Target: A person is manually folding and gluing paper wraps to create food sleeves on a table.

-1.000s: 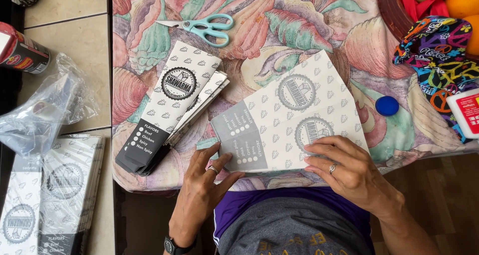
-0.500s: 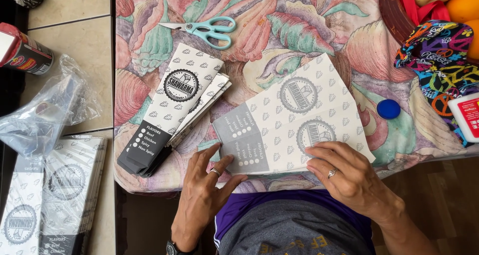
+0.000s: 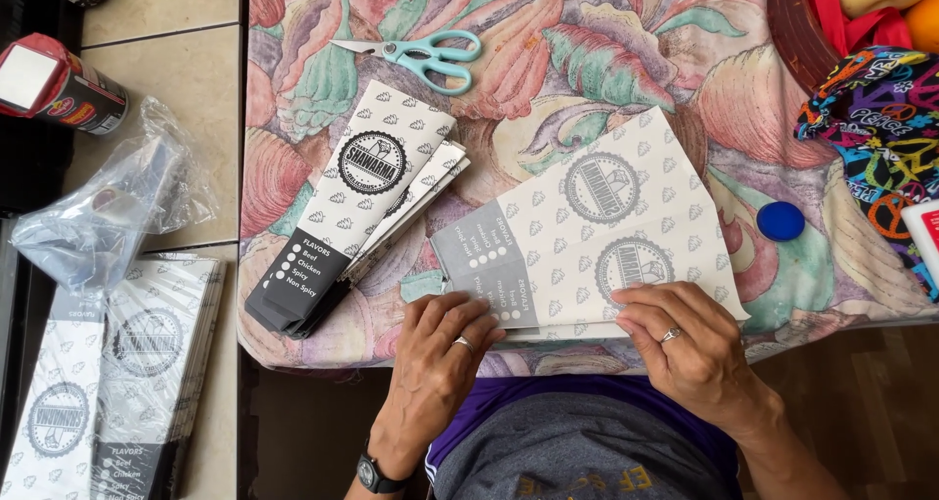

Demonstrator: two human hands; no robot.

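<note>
**Both hands down on the flat paper sleeve at the near edge**

The printed paper sleeve [image 3: 606, 236] lies flat on the surface [image 3: 626, 79], tilted, its grey end toward the left hand and its lower edge right at the near rim. The left hand [image 3: 440, 353] rests on that grey corner, fingers [image 3: 468, 316] held close together and pressing down on the paper. The right hand [image 3: 685, 348] covers the lower right edge, fingers [image 3: 650, 309] slightly spread and flat on the sheet, not pinching anything that I can see.

Just to the left sits a stack of folded sleeves [image 3: 357, 211], fanned a little, near the working piece but apart from it. Beyond that, scissors [image 3: 416, 55] lie at the far side, and a blue cap [image 3: 780, 220] sits just off the sleeve's right edge. Down on the floor, more flat sleeves [image 3: 108, 373] and a crumpled plastic bag [image 3: 103, 216].

The risk, as I judge it: the sleeve hangs close to the rim, so uneven pressure could slide it off or skew any crease, and the patterned cloth beneath may bunch and drag the paper with it
</note>
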